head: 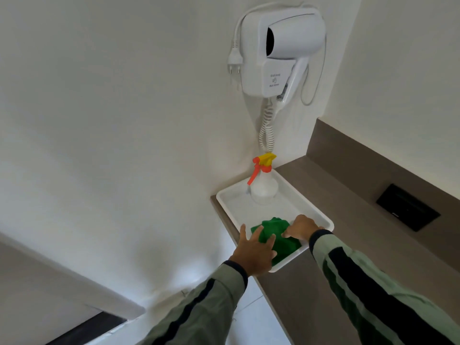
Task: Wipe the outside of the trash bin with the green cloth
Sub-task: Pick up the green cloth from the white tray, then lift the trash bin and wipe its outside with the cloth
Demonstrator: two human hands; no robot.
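The green cloth (278, 236) lies crumpled in the near end of a white tray (236, 202) on a brown counter. My left hand (256, 252) is spread flat over the cloth's left side, fingers apart. My right hand (302, 229) rests on the cloth's right edge, fingertips pressing into the fabric. Neither hand has lifted the cloth. No trash bin is in view.
A white spray bottle (263, 185) with a yellow and orange trigger stands at the tray's far end. A wall-mounted white hair dryer (281, 51) hangs above with a coiled cord. The brown counter (348, 220) carries a black panel (408, 207) on its backsplash.
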